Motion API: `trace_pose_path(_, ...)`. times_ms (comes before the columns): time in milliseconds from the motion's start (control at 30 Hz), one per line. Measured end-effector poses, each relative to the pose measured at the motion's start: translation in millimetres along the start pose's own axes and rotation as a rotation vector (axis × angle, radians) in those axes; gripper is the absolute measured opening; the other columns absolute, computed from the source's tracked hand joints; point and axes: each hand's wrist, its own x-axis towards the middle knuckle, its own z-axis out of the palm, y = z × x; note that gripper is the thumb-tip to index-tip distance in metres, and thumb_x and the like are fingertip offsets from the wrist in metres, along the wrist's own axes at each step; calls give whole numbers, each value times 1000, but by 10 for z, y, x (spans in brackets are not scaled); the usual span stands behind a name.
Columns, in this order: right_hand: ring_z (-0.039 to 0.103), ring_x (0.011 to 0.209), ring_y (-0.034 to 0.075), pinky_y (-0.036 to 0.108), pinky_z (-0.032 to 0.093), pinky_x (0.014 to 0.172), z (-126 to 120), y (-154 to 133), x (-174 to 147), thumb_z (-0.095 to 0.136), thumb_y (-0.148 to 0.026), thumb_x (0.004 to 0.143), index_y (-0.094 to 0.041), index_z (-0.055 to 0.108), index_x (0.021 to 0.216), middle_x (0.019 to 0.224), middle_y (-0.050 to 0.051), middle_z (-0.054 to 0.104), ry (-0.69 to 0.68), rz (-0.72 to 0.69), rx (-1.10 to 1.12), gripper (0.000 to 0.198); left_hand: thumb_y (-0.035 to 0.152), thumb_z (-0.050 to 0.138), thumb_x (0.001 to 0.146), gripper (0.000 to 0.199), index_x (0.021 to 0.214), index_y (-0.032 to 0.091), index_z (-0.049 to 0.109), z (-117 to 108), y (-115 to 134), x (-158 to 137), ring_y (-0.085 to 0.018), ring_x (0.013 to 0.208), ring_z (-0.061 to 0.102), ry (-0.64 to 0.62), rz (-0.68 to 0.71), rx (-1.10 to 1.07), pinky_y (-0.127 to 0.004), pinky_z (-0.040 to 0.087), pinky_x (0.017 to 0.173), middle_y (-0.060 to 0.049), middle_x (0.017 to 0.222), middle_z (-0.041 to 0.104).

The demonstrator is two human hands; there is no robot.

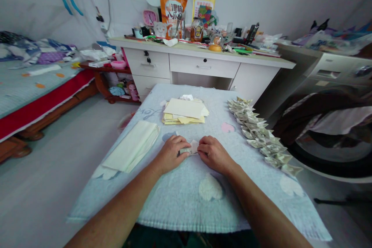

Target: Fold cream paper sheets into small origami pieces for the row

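Observation:
Between my hands, low over the cloth-covered table (pixel 186 186), is a small piece of folded paper (pixel 192 147), pale and partly printed. My left hand (pixel 173 152) pinches its left end between thumb and fingers. At the right end, my right hand (pixel 213 153) has its fingers curled closed on the paper. My fingers hide both ends. Beyond my hands lies a stack of cream and yellow paper sheets (pixel 186 109). To the left rests a pile of long pale folded paper (pixel 132 145). Several folded paper pieces with pointed tips (pixel 258 131) stand in rows along the right side.
A white desk (pixel 203 62) stands behind the table, crowded with a jar (pixel 197 31), an orange snack bag (pixel 173 9) and a pink clock (pixel 150 18). A front-loading washing machine (pixel 334 69) is close on the right. At the left is a bed (pixel 37 81).

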Motion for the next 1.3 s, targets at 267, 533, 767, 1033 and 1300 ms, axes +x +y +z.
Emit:
trace_pose_path(267,52,69,13,25,40,65,59,-19,14,49,-16,86,-18,61,82,75,2,56,343,215,274,13,29,68,77,40,107,21,43,-7,195,-41,-24,107,49,458,-70,-55,-37,47,89,-8,111,46)
trace_pose_path(533,46,54,9,20,38,51,243,-143,89,54,-22,80,-19,50,79,62,-6,48,356,395,956,5,36,76,70,68,124,24,36,137,235,-2,-31,127,38,243,-36,-93,-50,40,102,-12,128,40)
trace_pose_path(767,45,50,7,17,37,46,275,-192,123,54,-19,73,-21,44,81,64,-7,51,301,428,1171,13,22,69,73,58,123,24,38,175,249,6,-28,125,41,213,-48,-140,-45,45,99,-11,130,40)
trace_pose_path(1033,52,54,10,20,43,50,287,-167,126,53,-19,75,-19,52,91,69,-3,58,295,432,1065,16,12,62,72,58,123,24,39,130,311,-1,-27,126,41,169,32,-187,-43,46,99,-12,129,42)
trace_pose_path(1300,51,54,12,21,40,54,289,-169,74,50,-15,73,-22,45,89,64,-6,53,362,359,784,18,1,51,65,75,134,21,30,170,279,-22,-21,114,54,207,-41,-222,-36,50,95,-11,132,47)
